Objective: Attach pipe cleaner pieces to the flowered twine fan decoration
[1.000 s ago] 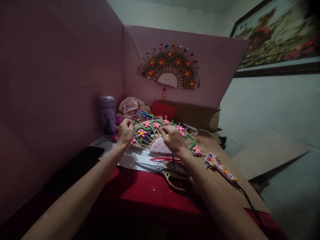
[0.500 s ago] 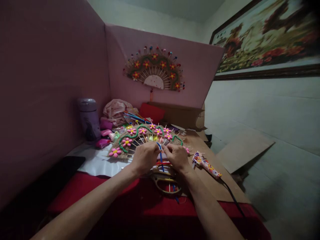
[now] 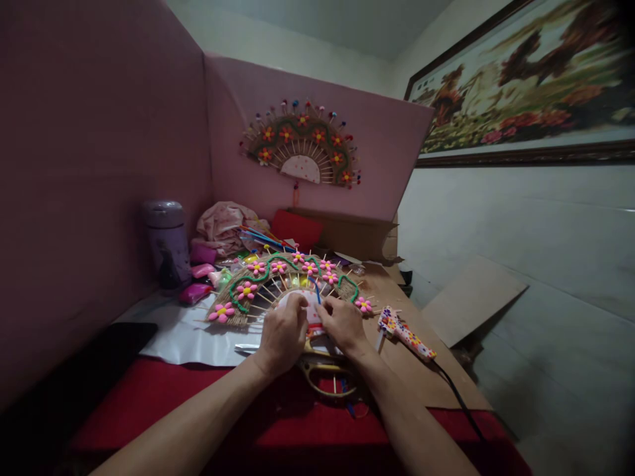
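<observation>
A short blue pipe cleaner (image 3: 316, 289) sticks up from the pinched fingers of my right hand (image 3: 342, 322). My left hand (image 3: 285, 328) is closed just left of it, its fingertips turned inward; whatever they pinch is hidden. Under and beyond both hands lies a fan-shaped craft piece (image 3: 238, 304) of twine and sticks. Pink flowers with yellow centres and a wavy green strip decorate it, and its white spotted half-round base (image 3: 312, 307) shows between my hands. Scissors with yellowish handles (image 3: 330, 390) lie below my hands, partly covered by them.
A flower-patterned glue gun (image 3: 407, 334) with a black cord rests on cardboard (image 3: 451, 390) at right. The purple bottle (image 3: 167, 244) stands at left near bright pink packets (image 3: 199, 293). A similar finished fan (image 3: 302, 142) hangs on the pink panel behind. Red cloth (image 3: 198, 396) covers the front.
My hands have drawn slightly apart and lower. The blue pipe cleaner, earlier upright between both hands, now shows only above my right fingers. The view has shifted a little.
</observation>
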`<state>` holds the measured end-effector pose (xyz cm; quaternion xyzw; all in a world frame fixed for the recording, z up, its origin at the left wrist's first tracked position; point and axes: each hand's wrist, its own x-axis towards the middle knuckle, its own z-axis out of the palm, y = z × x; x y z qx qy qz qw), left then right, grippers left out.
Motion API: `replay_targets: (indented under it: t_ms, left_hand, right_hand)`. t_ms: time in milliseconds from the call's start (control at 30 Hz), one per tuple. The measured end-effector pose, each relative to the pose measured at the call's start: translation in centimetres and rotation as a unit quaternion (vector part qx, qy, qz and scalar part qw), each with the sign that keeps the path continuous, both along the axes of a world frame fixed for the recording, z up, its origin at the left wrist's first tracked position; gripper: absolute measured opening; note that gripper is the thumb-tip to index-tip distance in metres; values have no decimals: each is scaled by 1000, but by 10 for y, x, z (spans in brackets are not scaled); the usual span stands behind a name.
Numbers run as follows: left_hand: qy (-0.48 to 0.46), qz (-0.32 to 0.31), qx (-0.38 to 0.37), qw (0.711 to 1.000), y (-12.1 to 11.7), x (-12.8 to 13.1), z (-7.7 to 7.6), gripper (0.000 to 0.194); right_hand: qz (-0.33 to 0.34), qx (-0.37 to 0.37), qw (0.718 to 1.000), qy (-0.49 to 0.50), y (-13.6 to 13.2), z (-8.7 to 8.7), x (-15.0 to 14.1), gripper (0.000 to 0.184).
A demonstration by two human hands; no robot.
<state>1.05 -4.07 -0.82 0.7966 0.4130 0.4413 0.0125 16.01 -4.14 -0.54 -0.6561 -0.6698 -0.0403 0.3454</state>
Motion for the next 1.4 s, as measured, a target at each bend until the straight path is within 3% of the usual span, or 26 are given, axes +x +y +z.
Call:
replay_targets:
  t_ms: [100,200,367,633,767,933,1100,1233,1400]
  left_hand:
    - [-7,-18,-19,1000,-2,3,-1,15]
    - [-18,-40,-35,998,-3,4,-3,17]
    - [-49,-65,-63,995,-3,4,-2,20]
    - [-128,-47,-146,980,0,3,0,18]
    - [-148,-74,-160,973,4,3,-3,16]
    - [-184,-128,-124,967,1,3,3,23]
    - [-188,-180,-204,944,-1,5,6,20]
    - [-196,-185,-244,932,2,6,2,18]
    - [-187,-165,-223,942,0,7,3,20]
  right_hand:
    - [11,91,987,129,1,2,1,30]
    - [71,153,951,259,1,3,2,29]
    - [118,164,883,425,6,2,4,30]
    - [172,137,826,519,7,1,6,27]
    - [185,114,833,509,7,-1,4,28]
    - [205,89,856,466,7,-3,0,29]
    - [208,84,861,457,6,-2,-4,30]
    - [215,72,863,452,4,-1,-4,31]
    - [221,80,862,448,-1,3,-6,31]
